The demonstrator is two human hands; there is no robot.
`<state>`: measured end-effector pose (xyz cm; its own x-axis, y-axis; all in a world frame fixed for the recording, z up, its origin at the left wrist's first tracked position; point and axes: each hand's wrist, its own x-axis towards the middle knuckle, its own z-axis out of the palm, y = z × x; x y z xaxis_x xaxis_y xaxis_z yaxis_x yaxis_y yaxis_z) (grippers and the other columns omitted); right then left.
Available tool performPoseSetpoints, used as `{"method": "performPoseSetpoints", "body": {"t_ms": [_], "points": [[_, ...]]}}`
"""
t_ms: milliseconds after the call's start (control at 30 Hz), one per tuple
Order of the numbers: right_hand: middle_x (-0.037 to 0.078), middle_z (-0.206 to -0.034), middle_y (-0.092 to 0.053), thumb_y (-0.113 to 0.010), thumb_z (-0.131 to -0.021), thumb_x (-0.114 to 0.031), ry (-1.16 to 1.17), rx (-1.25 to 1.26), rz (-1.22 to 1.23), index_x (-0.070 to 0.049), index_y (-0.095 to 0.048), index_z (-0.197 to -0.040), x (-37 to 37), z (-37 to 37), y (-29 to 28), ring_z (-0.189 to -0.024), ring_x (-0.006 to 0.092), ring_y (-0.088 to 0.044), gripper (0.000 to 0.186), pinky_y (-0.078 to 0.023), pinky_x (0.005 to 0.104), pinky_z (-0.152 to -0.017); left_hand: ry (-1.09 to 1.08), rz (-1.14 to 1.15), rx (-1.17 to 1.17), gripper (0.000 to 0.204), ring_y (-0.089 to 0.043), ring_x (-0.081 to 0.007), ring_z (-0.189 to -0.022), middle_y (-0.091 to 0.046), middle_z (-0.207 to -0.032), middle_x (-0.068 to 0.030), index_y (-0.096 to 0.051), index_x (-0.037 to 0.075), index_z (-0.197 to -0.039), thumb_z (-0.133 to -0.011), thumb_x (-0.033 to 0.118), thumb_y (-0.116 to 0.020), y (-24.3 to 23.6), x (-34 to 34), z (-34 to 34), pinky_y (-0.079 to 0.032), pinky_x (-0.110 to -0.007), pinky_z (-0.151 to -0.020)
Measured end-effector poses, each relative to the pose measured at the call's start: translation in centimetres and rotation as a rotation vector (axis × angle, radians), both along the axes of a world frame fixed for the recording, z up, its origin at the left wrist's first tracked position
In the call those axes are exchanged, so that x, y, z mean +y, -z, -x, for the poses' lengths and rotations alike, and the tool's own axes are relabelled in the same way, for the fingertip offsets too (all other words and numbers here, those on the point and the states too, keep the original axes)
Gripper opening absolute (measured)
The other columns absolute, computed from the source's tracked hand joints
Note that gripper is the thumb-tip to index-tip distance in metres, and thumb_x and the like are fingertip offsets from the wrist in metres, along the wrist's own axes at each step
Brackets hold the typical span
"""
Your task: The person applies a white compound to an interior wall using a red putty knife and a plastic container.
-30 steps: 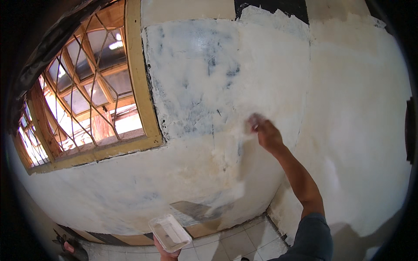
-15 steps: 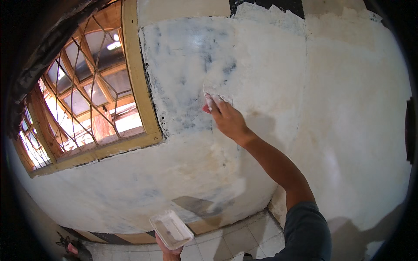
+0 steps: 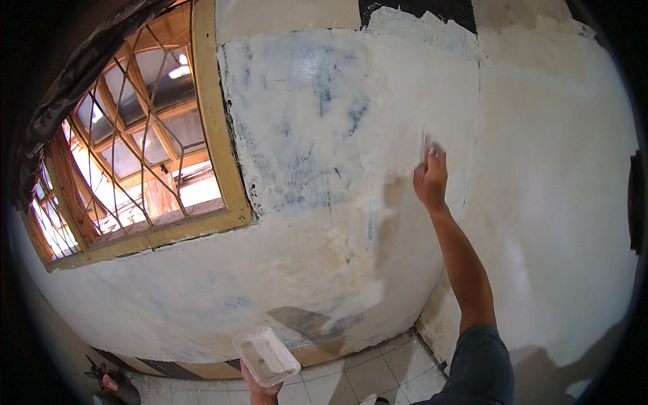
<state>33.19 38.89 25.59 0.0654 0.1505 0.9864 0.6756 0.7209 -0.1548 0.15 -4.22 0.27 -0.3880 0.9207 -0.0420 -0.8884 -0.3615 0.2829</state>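
Observation:
My right hand is raised against the whitish wall, its fingers closed round a putty spreader. Only a thin, motion-blurred edge of that tool shows; the fingers cover the rest. Down low, my left hand grips a white rectangular plastic tray from below and the side. Pale putty coats the tray's inside. Around the window the wall carries uneven white putty, with bluish-grey patches showing through.
At the left is a yellow-framed window with a metal grille and a dark curtain. Black and tan bands run along the wall's foot, above pale floor tiles. A dark pot-like object stands at lower left. Another wall meets this one at right.
My right hand has moved right across the wall with the spreader, from the bluish patches toward the corner. The left hand and tray have stayed nearly still.

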Motion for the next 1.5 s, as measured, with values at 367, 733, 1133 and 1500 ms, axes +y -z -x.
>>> {"method": "performPoseSetpoints", "body": {"t_ms": [367,733,1133,1500], "points": [[0.013,-0.124,-0.059,-0.062,-0.086,-0.008,-0.082,-0.535,-0.337,-0.012,-0.057,-0.133,-6.7,9.4,-5.6,-0.107,0.0292,-0.062,0.047,-0.054,0.0405,-0.087,-0.067,0.036,-0.024,0.060,-0.064,-0.0424,-0.110,-0.062,-0.129,-0.0145,-0.050,0.012,-0.141,-0.099,0.052,-0.035,-0.4,-0.6,-0.2,-0.054,-0.065,-0.087],[0.004,-0.136,-0.058,-0.061,-0.091,-0.017,-0.139,-0.823,-0.391,-0.010,-0.048,-0.144,-2.5,5.1,1.5,-0.117,0.0277,-0.058,0.055,-0.052,0.0420,-0.092,-0.058,0.067,-0.008,0.065,-0.061,-0.0421,-0.115,-0.057,-0.136,-0.0137,-0.044,0.014,-0.145,-0.098,0.058,-0.036,1.9,0.0,0.5,-0.052,-0.065,-0.090],[0.002,-0.094,-0.061,-0.056,-0.096,-0.004,-1.248,0.687,1.218,-0.001,-0.062,-0.114,-25.8,13.5,19.4,-0.081,0.0107,-0.056,0.020,-0.049,0.0268,-0.074,0.008,-0.021,0.148,0.054,-0.061,-0.0289,-0.117,-0.061,-0.130,-0.0075,-0.049,0.012,-0.141,-0.102,0.047,-0.034,-0.5,2.1,-2.6,-0.051,-0.047,-0.099],[0.014,-0.081,-0.065,-0.057,-0.094,-0.008,-0.886,-0.007,1.214,0.003,-0.060,-0.101,-27.1,15.1,21.3,-0.070,0.0219,-0.060,0.014,-0.049,0.0338,-0.068,0.045,0.049,0.143,0.060,-0.060,-0.0277,-0.118,-0.059,-0.133,-0.0108,-0.047,0.007,-0.142,-0.103,0.052,-0.035,-0.5,3.5,-3.0,-0.050,-0.043,-0.101]]}}
